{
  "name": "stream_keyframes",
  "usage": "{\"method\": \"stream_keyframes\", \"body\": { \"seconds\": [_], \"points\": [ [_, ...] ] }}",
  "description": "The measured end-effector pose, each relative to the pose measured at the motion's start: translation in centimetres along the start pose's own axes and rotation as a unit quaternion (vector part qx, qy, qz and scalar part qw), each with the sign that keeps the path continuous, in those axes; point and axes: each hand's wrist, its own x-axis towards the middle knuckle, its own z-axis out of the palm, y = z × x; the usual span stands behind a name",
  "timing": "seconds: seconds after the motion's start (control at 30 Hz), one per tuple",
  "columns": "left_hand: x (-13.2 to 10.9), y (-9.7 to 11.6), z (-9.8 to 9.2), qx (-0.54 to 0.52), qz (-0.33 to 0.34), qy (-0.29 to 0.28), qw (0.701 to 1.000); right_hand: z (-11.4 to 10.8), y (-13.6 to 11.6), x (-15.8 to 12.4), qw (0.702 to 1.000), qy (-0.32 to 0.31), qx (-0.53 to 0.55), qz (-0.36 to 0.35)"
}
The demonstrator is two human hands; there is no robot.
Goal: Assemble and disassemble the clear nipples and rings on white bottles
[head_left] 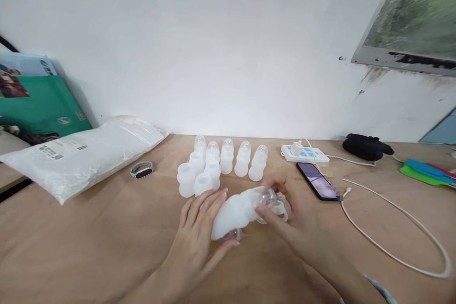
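My left hand (199, 228) wraps around the base of a white translucent silicone bottle (231, 213) lying on its side above the wooden table (89, 247). My right hand (288, 213) pinches the clear cap end of that bottle (265, 197), with more clear pieces under its fingers. Just behind my hands stand several similar small white bottles with clear domed caps (228, 156), and a few cap-less white ones (194, 178) at the front left of that group.
A large white plastic bag (85, 152) lies at the left, with a grey wristband (141, 169) beside it. A phone (318, 181) on a white cable (399, 218), a power strip (304, 153), a black pouch (366, 146) and coloured folders (427, 173) are at the right.
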Motion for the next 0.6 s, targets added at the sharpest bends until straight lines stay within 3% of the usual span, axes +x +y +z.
{"method": "stream_keyframes", "body": {
  "seconds": [0.17,0.23,0.3,0.4,0.5,0.6],
  "points": [
    [0.0,0.5,-0.3,-0.045,0.012,-0.019,0.999,0.5,-0.5,-0.5,0.992,-0.127,0.022,0.020],
    [-0.1,0.9,-0.6,-0.124,-0.027,-0.056,0.990,0.6,-0.5,-0.5,0.988,-0.146,0.032,0.030],
    [-0.3,1.2,-1.0,-0.233,-0.096,-0.111,0.961,0.4,-0.3,-0.5,0.986,-0.153,0.061,0.033],
    [-0.2,1.2,-1.6,-0.407,-0.204,-0.196,0.868,-0.1,0.1,-0.5,0.979,-0.171,0.110,0.011],
    [0.8,0.5,-2.0,-0.560,-0.278,-0.261,0.736,-0.5,0.9,-0.1,0.969,-0.208,0.136,0.001],
    [1.9,-0.2,-2.2,-0.660,-0.301,-0.323,0.608,-0.3,1.8,0.4,0.954,-0.245,0.173,0.005]
  ]
}}
